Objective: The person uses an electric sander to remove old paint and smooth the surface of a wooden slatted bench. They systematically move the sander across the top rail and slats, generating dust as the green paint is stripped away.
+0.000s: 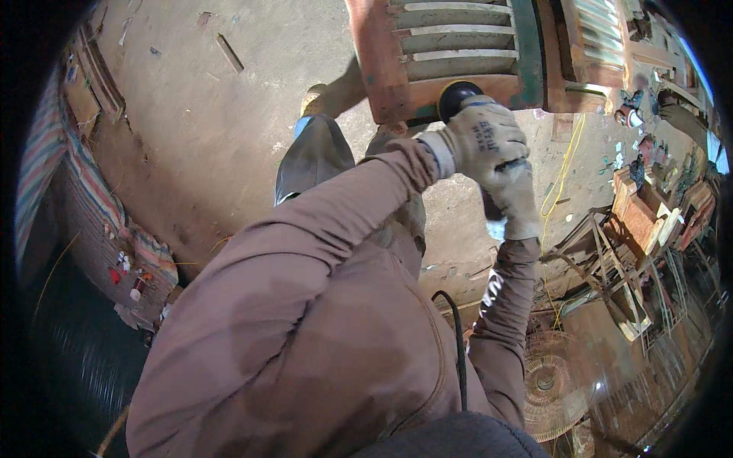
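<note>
Both my gloved hands are closed around one sander, whose round black head (458, 99) rests at the lower rail of a wooden louvered shutter (379, 57). My left hand (487, 136), in a pale work glove, grips just behind that head. Below it, my right hand (519, 200) wraps the rear part, and a dark piece shows beside its fingers. The gloves hide most of the tool's body. Worn reddish-brown and green paint covers the shutter frame, and its slats are pale.
Further right stands another louvered panel (599, 34). A yellow cord (566, 169) lies on the floor beside my right hand. Wooden frames (640, 217) are piled at right, near a round wire fan guard (546, 382). Another person's arm (682, 118) shows at far right. Striped sheeting (95, 172) hangs left.
</note>
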